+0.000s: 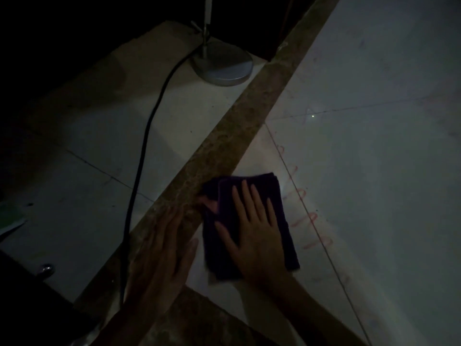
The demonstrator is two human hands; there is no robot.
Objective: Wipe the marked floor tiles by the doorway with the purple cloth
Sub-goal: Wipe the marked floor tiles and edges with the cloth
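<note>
The purple cloth point(249, 226), folded into a pad, is pressed flat onto the pale floor tile point(374, 171) by the right hand point(252, 228), whose fingers are spread straight across it; its upper left corner lies against the brown stone threshold strip point(224, 143) of the doorway. The left hand point(162, 248) is laid flat on that strip, fingers straight and together, holding nothing, apparently as a brace. Just right of the cloth, a row of red looped marks point(306, 216) is seen running along a tile joint, and fainter red marks can be made out further up the tiles, near the strip. The wiping is judged to be under way but far from finished: the marks beside the cloth are untouched, and the tile beneath the cloth cannot be checked. Beyond the strip, a lamp base point(222, 68) and its black cable point(139, 171) are seen.
</note>
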